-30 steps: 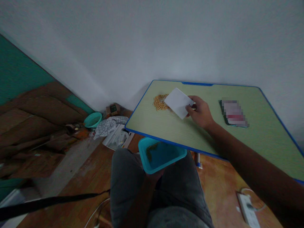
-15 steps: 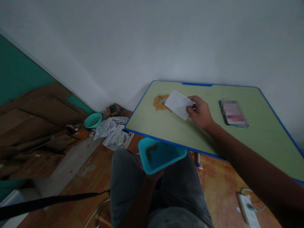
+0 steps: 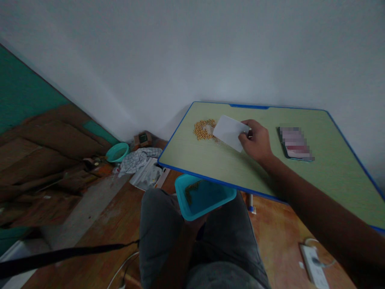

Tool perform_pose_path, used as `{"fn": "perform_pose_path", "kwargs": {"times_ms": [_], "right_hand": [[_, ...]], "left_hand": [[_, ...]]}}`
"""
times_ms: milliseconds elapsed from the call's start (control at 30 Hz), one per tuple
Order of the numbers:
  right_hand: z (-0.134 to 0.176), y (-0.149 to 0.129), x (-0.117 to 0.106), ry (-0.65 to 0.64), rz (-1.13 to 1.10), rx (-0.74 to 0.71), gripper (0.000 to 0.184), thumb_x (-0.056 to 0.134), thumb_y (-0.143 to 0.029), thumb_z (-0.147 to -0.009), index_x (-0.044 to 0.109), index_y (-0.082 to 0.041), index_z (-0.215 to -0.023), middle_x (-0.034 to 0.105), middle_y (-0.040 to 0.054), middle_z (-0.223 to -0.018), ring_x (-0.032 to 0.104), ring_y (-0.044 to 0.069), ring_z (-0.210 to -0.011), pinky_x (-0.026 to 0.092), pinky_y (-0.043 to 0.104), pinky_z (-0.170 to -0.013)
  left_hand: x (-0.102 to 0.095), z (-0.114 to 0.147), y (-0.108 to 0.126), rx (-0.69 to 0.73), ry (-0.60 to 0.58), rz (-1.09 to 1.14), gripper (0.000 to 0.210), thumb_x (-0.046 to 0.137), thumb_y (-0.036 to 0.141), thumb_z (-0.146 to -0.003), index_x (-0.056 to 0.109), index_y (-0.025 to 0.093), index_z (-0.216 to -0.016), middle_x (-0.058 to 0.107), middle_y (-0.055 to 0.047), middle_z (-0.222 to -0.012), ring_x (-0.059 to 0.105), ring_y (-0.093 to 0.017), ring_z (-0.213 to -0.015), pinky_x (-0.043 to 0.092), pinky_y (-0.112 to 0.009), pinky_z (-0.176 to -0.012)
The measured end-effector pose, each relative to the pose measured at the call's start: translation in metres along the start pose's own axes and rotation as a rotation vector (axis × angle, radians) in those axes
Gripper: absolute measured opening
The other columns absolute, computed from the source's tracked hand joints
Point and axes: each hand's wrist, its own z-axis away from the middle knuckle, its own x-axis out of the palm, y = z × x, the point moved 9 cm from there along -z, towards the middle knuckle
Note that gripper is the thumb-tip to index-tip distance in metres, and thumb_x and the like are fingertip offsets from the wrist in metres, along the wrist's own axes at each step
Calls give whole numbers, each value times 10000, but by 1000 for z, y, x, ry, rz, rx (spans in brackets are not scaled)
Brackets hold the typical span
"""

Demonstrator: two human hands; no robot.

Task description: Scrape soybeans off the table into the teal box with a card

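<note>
My right hand (image 3: 257, 141) pinches the edge of a white card (image 3: 230, 133) between thumb and fingers. The card is held tilted above the table, just right of a small heap of yellow beans (image 3: 200, 130), probably soybeans. A whitish patch of finer grains (image 3: 208, 128) lies within the heap, partly behind the card. Low in the view, my left hand (image 3: 198, 224) holds a blue plastic basin (image 3: 213, 202) from below, over my lap; its fingers are mostly hidden. Small dark-looking grains (image 3: 189, 192) gather along the basin's left side, and the table edge overlaps its far rim.
The pale green table (image 3: 264, 172) has a blue edge and stands against a wall. A phone (image 3: 296, 143), its screen blurred, lies at the right. On the floor are a power strip (image 3: 314, 267), a turquoise bowl (image 3: 118, 152), a checked cloth (image 3: 140, 158) and cardboard (image 3: 45, 148).
My right hand and the white card have shifted slightly to the right, uncovering a little more of the whitish grains. My left hand and the basin look unchanged.
</note>
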Motion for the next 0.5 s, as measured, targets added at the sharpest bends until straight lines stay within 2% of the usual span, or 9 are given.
{"fn": "perform_pose_path", "kwargs": {"times_ms": [67, 167, 233, 300, 433, 500], "right_hand": [[0, 0, 0, 2, 5, 9, 329, 592, -271, -695, 713, -193, -990, 725, 91, -905, 612, 228, -689, 498, 374, -623], [0, 0, 0, 2, 11, 20, 334, 599, -265, -691, 716, -193, -996, 732, 93, -909, 611, 225, -685, 502, 373, -623], [0, 0, 1, -7, 12, 25, 337, 603, -262, -692, 719, -194, -1001, 738, 96, -915, 617, 228, -692, 507, 373, -626], [1, 0, 1, -13, 13, 22, 340, 603, -266, -695, 721, -194, -1005, 744, 101, -930, 626, 231, -700, 512, 375, -632], [1, -1, 1, 0, 31, 14, 346, 596, -279, -705, 727, -189, -1012, 745, 106, -932, 627, 228, -690, 519, 382, -643], [2, -3, 2, -7, 25, 7, 350, 592, -283, -708, 726, -188, -1016, 743, 104, -929, 627, 225, -687, 521, 382, -642]], "left_hand": [[3, 0, 0, 4, -2, 14, 681, 483, 661, -772, 389, 311, -1348, 479, -76, -1424, 327, -483, -1303, 354, -772, -924], [9, -1, 0, -4, -64, 69, 688, 325, 703, -814, 360, 298, -1369, 460, -83, -1437, 319, -471, -1313, 343, -767, -949], [7, -1, 1, -2, -52, 93, 729, 272, 737, -801, 349, 297, -1376, 457, -91, -1439, 321, -480, -1309, 359, -768, -935], [5, -1, 2, 10, -38, 95, 724, 292, 731, -799, 356, 295, -1373, 463, -91, -1435, 335, -481, -1301, 380, -764, -922], [9, 0, 4, 21, -67, 47, 574, 364, 634, -845, 407, 340, -1336, 497, -45, -1412, 380, -435, -1292, 395, -741, -943], [7, 0, 2, -5, -37, 17, 634, 398, 687, -799, 414, 345, -1331, 501, -51, -1409, 357, -456, -1299, 386, -751, -937]]}}
